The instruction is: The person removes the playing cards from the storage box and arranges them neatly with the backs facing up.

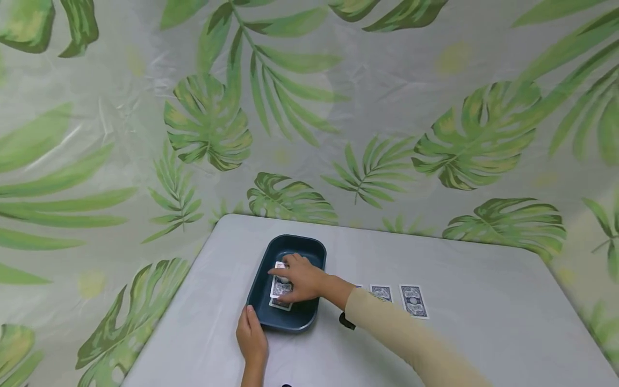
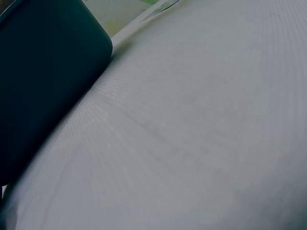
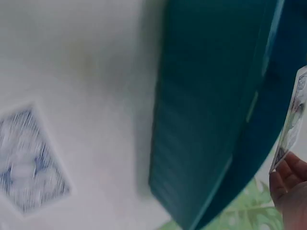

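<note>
A dark blue-green tray [image 1: 309,243] stands on the white table. Over its inside my right hand [image 1: 303,279] grips a playing card [image 1: 279,287] with a blue-and-white patterned back, thumb and fingers at the card's edges. Another card [image 1: 282,306] shows partly beneath it, inside the tray. In the right wrist view the held card [image 3: 292,117] appears at the right edge, fingertips at its lower end. My left hand [image 1: 252,337] holds the tray by its near left corner, fingertips at the rim. Only the tray's outer wall [image 2: 53,67] shows in the left wrist view, without the hand.
To the right of the tray, cards lie face down in a row: one at the right end [image 1: 414,301], a middle one [image 1: 382,292], and one mostly hidden behind my right forearm. A leaf-patterned cloth [image 1: 377,123] hangs behind the white table [image 1: 483,301].
</note>
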`<action>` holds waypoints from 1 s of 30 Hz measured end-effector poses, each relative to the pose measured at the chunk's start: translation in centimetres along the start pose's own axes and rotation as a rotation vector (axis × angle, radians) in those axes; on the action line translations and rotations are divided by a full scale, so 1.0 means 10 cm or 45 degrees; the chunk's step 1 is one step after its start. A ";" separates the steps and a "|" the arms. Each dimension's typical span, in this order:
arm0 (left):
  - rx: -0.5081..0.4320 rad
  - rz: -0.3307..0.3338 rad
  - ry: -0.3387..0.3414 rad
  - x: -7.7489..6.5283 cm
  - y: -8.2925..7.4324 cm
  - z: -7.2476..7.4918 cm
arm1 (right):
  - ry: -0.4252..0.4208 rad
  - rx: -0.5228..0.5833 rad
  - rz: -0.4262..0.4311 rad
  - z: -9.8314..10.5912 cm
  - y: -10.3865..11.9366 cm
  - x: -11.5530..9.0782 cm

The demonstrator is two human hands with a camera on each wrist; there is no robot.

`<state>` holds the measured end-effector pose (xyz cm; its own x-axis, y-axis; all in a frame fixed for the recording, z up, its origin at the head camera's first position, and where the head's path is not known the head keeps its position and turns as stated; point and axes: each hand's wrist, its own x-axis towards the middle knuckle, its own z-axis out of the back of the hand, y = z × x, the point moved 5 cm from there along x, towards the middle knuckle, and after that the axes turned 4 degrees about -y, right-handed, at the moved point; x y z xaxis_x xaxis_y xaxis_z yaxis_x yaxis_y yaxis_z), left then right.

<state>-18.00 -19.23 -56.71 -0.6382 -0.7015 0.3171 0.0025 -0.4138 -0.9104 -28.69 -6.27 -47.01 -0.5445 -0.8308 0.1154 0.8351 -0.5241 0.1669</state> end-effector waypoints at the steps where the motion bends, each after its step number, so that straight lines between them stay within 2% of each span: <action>1: -0.001 -0.002 -0.003 0.00 0.00 0.01 | -0.004 -0.016 0.025 0.05 -0.01 -0.03; 6: 0.001 -0.016 -0.036 0.00 0.00 0.06 | -0.006 -0.066 0.105 0.21 -0.08 -0.24; 11: -0.015 -0.012 -0.046 -0.01 -0.01 0.06 | 0.034 -0.087 0.090 0.36 -0.25 -0.53; 14: -0.029 -0.003 -0.040 -0.01 -0.01 0.04 | 0.038 -0.087 0.065 0.43 -0.40 -0.74; 21: -0.046 0.005 -0.026 -0.04 -0.04 0.01 | -0.045 -0.051 0.072 0.55 -0.75 -1.34; 30: -0.044 0.006 -0.042 -0.02 -0.03 0.01 | -0.023 -0.076 -0.077 0.55 -1.12 -1.98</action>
<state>-17.73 -19.00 -56.44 -0.6127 -0.7224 0.3206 -0.0215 -0.3903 -0.9205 -27.64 17.08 -45.73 -0.5950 -0.7941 0.1243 0.8035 -0.5840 0.1156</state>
